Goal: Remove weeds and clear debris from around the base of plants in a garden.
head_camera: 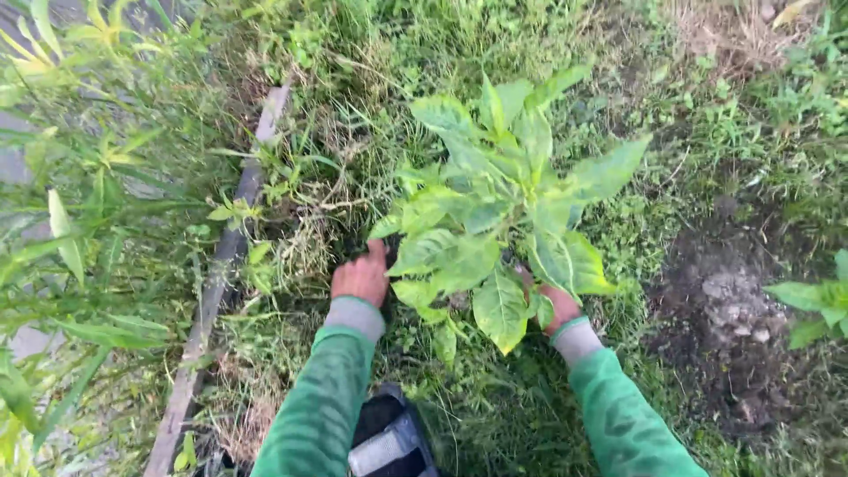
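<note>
Both my hands are down at the base of the yellow-green leafy plant (503, 203). It stands upright in the grass (371, 79), stem running away from me and up toward the camera, leaves fanning out over my wrists.

My left hand (360, 276) is just left of the plant's base, knuckles up, fingers curled down into the weeds and dark soil by the lowest leaves. Looks partly closed, but I can't tell whether it actually has hold of anything; the fingertips are buried.

My right hand (556, 305) is under the right-side leaves, mostly hidden. Only the back of it and the grey cuff show. Can't tell how open it is or what it grips. It sits closer to the stem than the left one does.

So the stem base lies between the two hands, slightly ahead of them.

Surroundings: wooden edging board (221, 265) runs diagonally along the left, well clear of my left hand. Bare dirt patch (724, 318) to the right, with another small leafy plant (821, 305) at the frame edge. My dark shoe (389, 437) is at bottom centre.

No packages, labels or signs in view.
</note>
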